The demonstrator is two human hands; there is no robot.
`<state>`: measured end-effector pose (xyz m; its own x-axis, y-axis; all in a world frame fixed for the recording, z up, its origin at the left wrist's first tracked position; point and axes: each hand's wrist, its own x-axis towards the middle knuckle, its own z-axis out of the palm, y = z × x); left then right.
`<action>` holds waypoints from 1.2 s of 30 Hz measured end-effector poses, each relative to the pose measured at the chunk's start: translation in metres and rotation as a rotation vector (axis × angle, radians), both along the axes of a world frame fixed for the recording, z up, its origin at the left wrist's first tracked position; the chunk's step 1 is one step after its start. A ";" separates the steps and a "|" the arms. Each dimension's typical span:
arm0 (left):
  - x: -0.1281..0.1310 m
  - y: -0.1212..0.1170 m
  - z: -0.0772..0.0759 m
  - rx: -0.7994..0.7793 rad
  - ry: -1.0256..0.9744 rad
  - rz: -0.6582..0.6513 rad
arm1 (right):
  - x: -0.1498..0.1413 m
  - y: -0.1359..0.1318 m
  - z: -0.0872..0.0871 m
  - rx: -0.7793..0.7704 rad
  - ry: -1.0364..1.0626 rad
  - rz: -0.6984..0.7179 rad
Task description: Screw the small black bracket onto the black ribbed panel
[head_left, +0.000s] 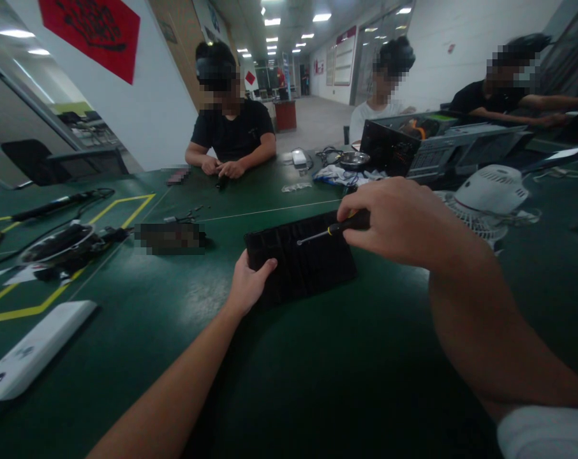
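Note:
A flat black device (302,260) lies on the green table (279,370) in front of me. My left hand (249,284) grips its near left corner, thumb on top. My right hand (400,220) is closed round the black and yellow handle of a small screwdriver (328,233). The metal shaft points left and hovers over the device's top face.
A white fan (490,194) lies at the right, an opened computer case (442,143) behind it. A white oblong box (33,350) sits at the near left, cables and a black tool (64,245) beyond. Three other people sit at the table's far side.

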<state>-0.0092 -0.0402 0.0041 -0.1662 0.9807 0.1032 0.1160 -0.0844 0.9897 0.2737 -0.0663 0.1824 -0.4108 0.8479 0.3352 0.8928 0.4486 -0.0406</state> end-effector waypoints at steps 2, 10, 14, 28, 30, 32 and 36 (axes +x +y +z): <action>0.000 0.000 0.000 -0.002 0.001 -0.001 | 0.000 0.000 0.000 -0.019 -0.009 -0.024; 0.000 0.001 -0.001 -0.007 0.000 0.007 | 0.003 0.001 -0.002 -0.115 -0.106 -0.040; 0.000 0.000 0.001 -0.005 0.004 0.008 | 0.005 0.001 -0.001 -0.125 -0.055 0.019; 0.000 0.000 0.001 0.002 0.002 0.007 | 0.021 0.013 0.004 -0.030 0.029 0.035; -0.001 0.001 -0.001 0.000 0.002 0.007 | 0.020 0.013 0.005 -0.010 0.061 0.033; 0.000 0.002 -0.001 -0.009 0.001 0.010 | 0.018 0.012 0.007 -0.006 0.073 0.034; 0.001 0.001 0.000 0.001 -0.002 0.015 | 0.014 0.011 0.006 -0.022 0.047 0.034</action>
